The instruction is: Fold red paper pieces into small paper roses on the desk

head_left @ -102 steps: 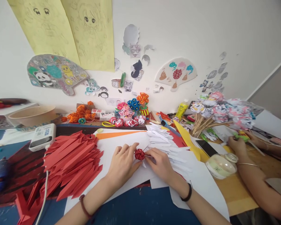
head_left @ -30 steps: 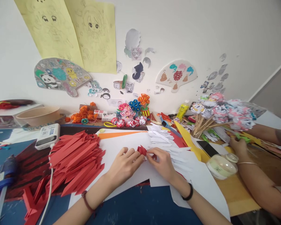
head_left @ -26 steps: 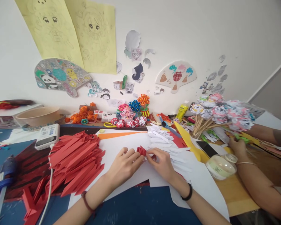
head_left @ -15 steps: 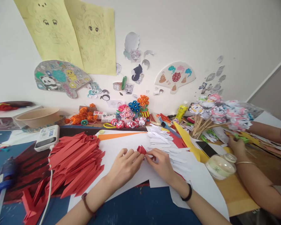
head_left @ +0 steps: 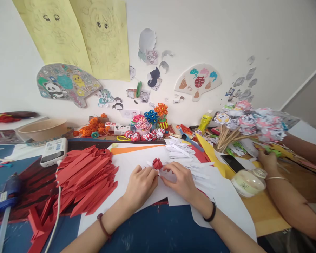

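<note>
A small folded red paper flower (head_left: pixel 157 163) with white paper at its base is between my hands, above white sheets (head_left: pixel 131 160). My left hand (head_left: pixel 140 182) is closed around the flower's lower end. My right hand (head_left: pixel 179 180) is beside it on the right, thumb and index finger curved toward the base; whether they pinch a part of it is too small to tell. Left of my hands lies a large pile of folded red paper strips (head_left: pixel 88 175). Folded white strips (head_left: pixel 180 150) lie beyond my right hand.
A blue glue gun (head_left: pixel 9 195) and a white power strip (head_left: pixel 54 151) with a cable stand left. At the right are a phone (head_left: pixel 231 163), a glass jar (head_left: pixel 249 182), paper flowers on sticks (head_left: pixel 249 123) and another person's arms (head_left: pixel 287 196).
The red flower now stands more upright and shows more of its petals, with white paper visible at its base. My right fingers have opened a little and moved lower. The view has tilted slightly.
</note>
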{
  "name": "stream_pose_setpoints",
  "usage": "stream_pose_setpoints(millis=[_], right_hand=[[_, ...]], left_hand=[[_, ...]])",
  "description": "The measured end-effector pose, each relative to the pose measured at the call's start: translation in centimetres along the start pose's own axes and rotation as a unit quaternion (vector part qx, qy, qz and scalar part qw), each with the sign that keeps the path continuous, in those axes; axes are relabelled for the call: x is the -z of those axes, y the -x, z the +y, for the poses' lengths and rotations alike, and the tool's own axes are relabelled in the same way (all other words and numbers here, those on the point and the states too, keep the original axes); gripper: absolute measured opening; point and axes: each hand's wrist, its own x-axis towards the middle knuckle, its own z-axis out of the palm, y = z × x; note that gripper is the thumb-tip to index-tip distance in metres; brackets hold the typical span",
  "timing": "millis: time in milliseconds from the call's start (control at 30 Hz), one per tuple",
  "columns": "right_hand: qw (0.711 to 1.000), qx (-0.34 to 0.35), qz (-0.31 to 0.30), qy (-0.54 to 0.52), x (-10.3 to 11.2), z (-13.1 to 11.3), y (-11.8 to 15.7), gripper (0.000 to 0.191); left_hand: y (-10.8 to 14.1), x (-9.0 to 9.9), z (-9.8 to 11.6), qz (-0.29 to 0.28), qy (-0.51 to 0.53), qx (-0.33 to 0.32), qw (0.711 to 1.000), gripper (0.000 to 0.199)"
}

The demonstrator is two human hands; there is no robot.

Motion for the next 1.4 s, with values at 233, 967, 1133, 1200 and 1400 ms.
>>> stream_pose_setpoints(millis=[233, 967, 1133, 1200, 1400], right_hand=[[0.998, 0.042, -0.022, 0.028, -0.3, 0.4, 0.2, 0.015], [0.982, 0.163, -0.035, 0.094, -0.1, 0.8, 0.4, 0.025], [0.985, 0.157, -0.017, 0.069, -0.4, 1.0, 0.6, 0.027], [0.985, 0.163, -0.009, 0.057, -0.5, 1.0, 0.6, 0.026], [0.982, 0.181, 0.004, 0.059, -0.6, 1.1, 0.6, 0.029]], left_hand=[[-0.3, 0.0, 0.0, -0.011, -0.004, -0.019, 1.000, 0.017], [-0.5, 0.4, 0.0, -0.033, -0.046, -0.084, 0.995, 0.019], [-0.4, 0.7, 0.2, -0.035, -0.075, -0.121, 0.989, 0.014], [-0.4, 0.8, 0.2, -0.025, -0.076, -0.143, 0.987, 0.013], [-0.6, 1.1, 0.3, -0.053, -0.071, -0.186, 0.979, 0.015]])
